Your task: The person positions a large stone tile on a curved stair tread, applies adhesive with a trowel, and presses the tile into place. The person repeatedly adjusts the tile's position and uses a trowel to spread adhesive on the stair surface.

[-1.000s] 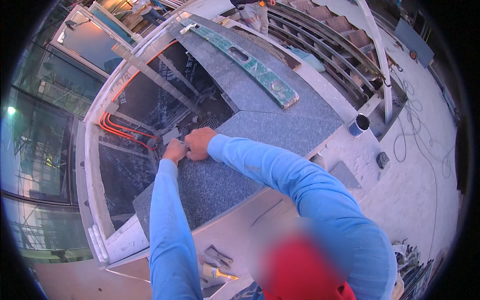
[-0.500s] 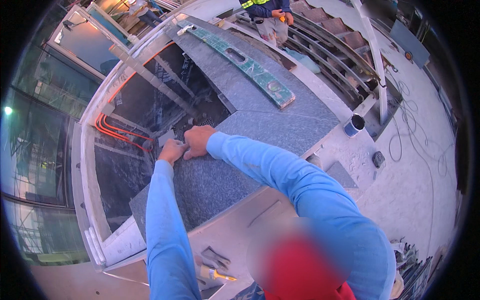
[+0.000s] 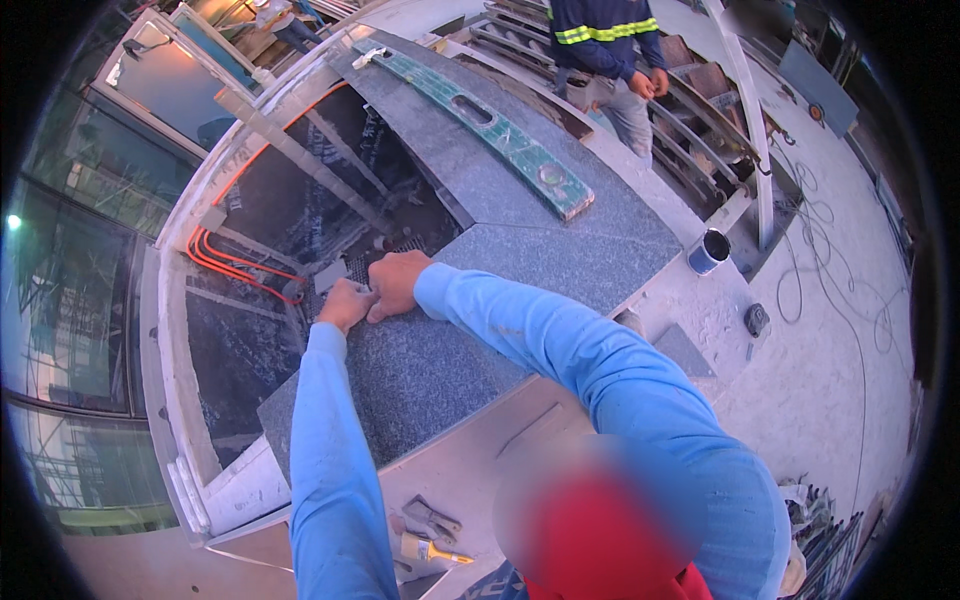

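Both hands, left hand (image 3: 345, 303) and right hand (image 3: 395, 283), press curled fingers together on the grey stone slab's (image 3: 440, 360) far edge (green level (image 3: 480, 113) beyond).

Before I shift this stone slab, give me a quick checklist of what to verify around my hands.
1. Left hand on the slab edge: ok.
2. Right hand on the same edge, beside the left: ok.
3. Fingers under the slab: cannot tell.
4. Orange pipes apart from the hands: ok.
5. Level resting on the far slab, not this one: ok.
6. Person standing beyond the far slab, away from the hands: ok.
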The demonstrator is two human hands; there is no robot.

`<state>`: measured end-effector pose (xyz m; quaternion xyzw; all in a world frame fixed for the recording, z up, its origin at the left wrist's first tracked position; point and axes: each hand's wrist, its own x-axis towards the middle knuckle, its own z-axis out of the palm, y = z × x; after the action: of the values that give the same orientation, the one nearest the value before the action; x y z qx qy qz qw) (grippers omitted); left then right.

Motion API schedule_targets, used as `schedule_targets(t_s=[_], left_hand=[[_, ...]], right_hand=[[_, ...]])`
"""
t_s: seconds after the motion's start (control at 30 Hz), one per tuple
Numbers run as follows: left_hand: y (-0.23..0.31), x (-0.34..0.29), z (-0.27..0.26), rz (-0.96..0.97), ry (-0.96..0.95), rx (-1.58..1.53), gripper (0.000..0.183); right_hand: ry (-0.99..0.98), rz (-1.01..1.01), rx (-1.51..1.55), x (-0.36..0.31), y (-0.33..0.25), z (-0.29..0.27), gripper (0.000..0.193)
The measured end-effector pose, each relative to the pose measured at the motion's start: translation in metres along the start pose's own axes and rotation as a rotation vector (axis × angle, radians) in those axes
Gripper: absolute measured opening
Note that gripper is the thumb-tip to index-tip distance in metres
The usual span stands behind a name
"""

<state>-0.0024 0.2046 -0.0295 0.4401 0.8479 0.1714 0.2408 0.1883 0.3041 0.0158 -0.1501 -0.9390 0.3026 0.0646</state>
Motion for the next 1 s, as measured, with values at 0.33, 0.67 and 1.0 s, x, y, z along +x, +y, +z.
schedule_targets(t_s=[0.33, 0.67, 1.0], left_hand=[[0.003, -0.004, 0.003, 0.046, 0.019, 0.023, 0.040], [0.038, -0.027, -0.019, -0.062, 0.031, -0.075, 0.039], [0.008, -0.124, -0.031, 0.263, 0.436, 0.206, 0.045]], right_hand=[[-0.086, 0.060, -0.029, -0.001, -0.005, -0.004, 0.059], [-0.004, 0.023, -0.052, -0.005, -0.004, -0.004, 0.055], [0.145, 0.032, -0.387, -0.062, 0.004, -0.020, 0.069]])
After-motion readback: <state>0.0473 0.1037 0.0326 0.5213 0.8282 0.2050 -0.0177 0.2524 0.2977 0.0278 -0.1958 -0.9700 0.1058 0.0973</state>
